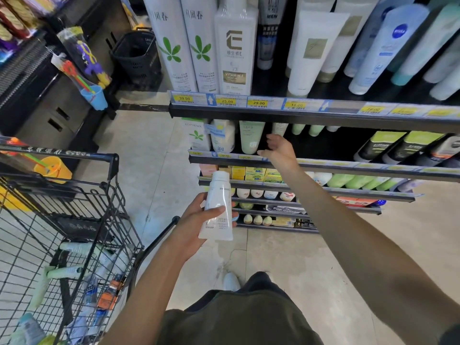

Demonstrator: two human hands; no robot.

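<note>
My left hand [199,215] grips a white tube [219,202] with its cap pointing away from me, held in front of the lower shelves. My right hand [276,148] reaches into the second shelf [348,165], fingers loosely spread and empty, just right of a pale green tube [250,138]. A dark gap on the shelf lies beyond the fingers.
A black wire shopping cart [74,220] stands at the left, holding green tubes [64,271] and several bottles. Tall white bottles [171,46] and tubes fill the top shelf above yellow price tags [258,103]. A black basket [137,56] sits on the floor behind. Toys hang at the left.
</note>
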